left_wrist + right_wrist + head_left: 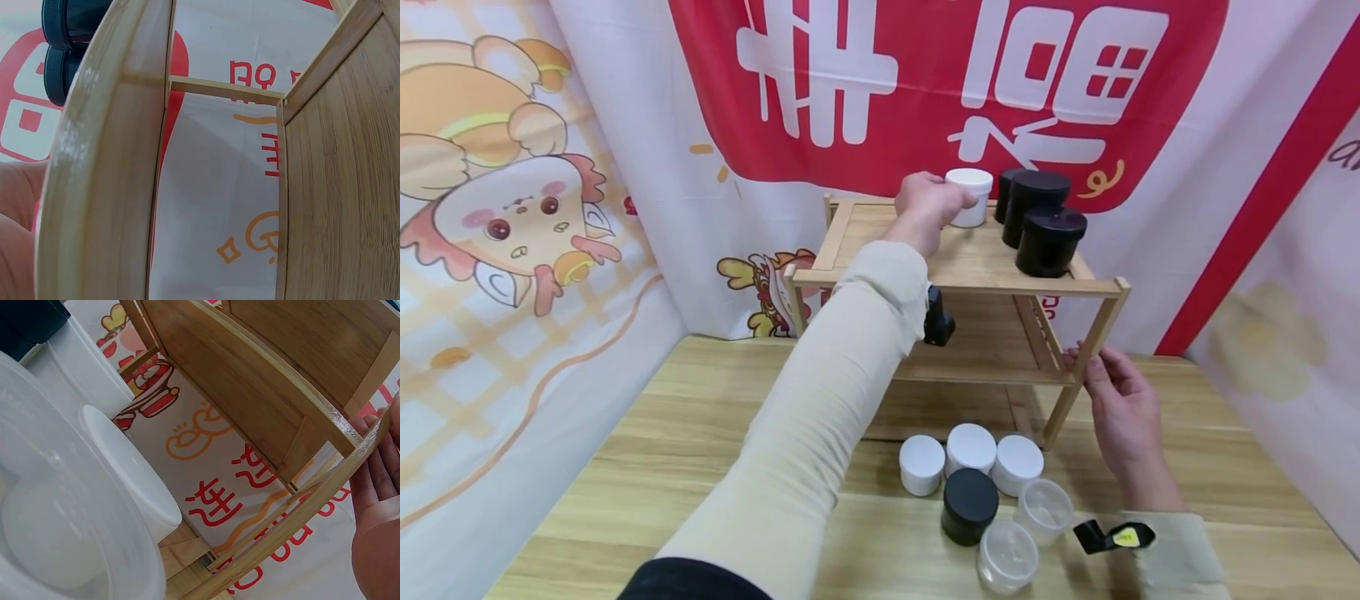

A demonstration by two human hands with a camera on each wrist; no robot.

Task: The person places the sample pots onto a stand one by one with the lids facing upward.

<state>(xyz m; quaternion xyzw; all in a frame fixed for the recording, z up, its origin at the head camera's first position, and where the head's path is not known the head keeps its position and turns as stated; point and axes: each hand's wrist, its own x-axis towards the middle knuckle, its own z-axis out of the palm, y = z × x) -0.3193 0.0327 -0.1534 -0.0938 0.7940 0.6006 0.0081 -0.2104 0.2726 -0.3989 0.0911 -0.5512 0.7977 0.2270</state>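
Observation:
On the top tier of a wooden shelf rack [876,242], my left hand [927,207] holds a white lidded jar [967,204], thumb at its front side. In the left wrist view only part of that hand [15,219] shows behind the top board, and the jar is out of sight. To the right of the white jar stand three black jars [1049,242], close together. My right hand [1123,408] grips the rack's front right leg [1097,333] near the middle tier. The right wrist view shows its fingers [381,469] behind the leg.
Before the rack, three white jars [972,450], a black jar [970,506] and two clear tubs [1007,557] stand grouped on the wood-grain table [647,492]. A printed cloth [640,167] hangs behind and at the sides. The rack's lower tiers [985,333] sit beneath the top board.

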